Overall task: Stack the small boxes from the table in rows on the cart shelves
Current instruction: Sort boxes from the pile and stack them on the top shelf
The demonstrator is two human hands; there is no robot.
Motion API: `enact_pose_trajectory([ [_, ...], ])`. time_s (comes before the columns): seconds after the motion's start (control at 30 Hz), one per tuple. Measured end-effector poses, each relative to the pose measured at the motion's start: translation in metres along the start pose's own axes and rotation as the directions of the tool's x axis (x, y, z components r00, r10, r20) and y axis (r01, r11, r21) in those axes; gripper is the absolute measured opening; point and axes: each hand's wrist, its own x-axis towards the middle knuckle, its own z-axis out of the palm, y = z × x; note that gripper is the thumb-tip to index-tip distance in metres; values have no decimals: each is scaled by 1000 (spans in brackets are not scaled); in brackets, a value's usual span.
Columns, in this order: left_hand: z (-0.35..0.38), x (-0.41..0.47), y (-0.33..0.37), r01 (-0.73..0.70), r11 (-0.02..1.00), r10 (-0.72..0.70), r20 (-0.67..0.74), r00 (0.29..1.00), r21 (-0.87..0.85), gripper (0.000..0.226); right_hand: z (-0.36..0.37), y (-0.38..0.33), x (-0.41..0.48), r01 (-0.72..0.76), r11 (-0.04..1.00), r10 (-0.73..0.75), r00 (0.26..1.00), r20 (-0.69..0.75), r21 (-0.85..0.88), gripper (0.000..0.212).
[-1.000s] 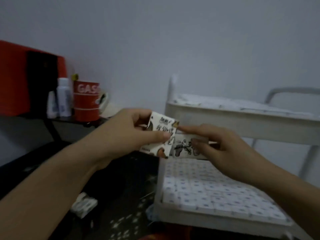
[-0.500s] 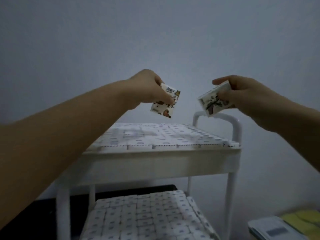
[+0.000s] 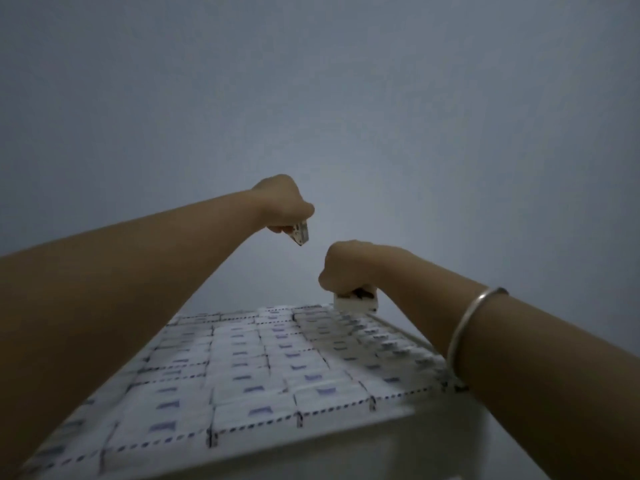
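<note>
Item: top shelf [image 3: 311, 441], packed w/ rows [image 3: 242, 368] of boxes. R hand [image 3: 346, 268] clenched on a box [image 3: 355, 301] at shelf's far edge; touching the rows or just above, I can't tell. L hand [image 3: 284, 206] pinches 2nd box [image 3: 300, 234] in air above shelf's far end. Risk, my read: little room at far edge, so box may tip off the back or knock rows askew. Room: dim, bare wall [image 3: 311, 81] behind shelf

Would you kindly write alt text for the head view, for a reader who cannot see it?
The person's right hand grips a small box at the far corner of a cart shelf packed with rows of white boxes, while the left hand holds a second box higher up. A bangle circles the right wrist.
</note>
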Motion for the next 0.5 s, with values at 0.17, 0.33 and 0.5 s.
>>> enact_pose_trajectory([
  [0.17,25,14,-7,-121,970,80,193,978,210,68,12,-6,21,82,993,-63,975,214,-80,26],
  [0.33,56,22,-22,-125,967,81,198,977,221,77,25,-6,32,73,994,-44,949,313,-81,21],
  [0.5,76,17,-36,-117,992,100,255,962,53,27,27,-6,38,45,995,-17,953,302,-87,21],
])
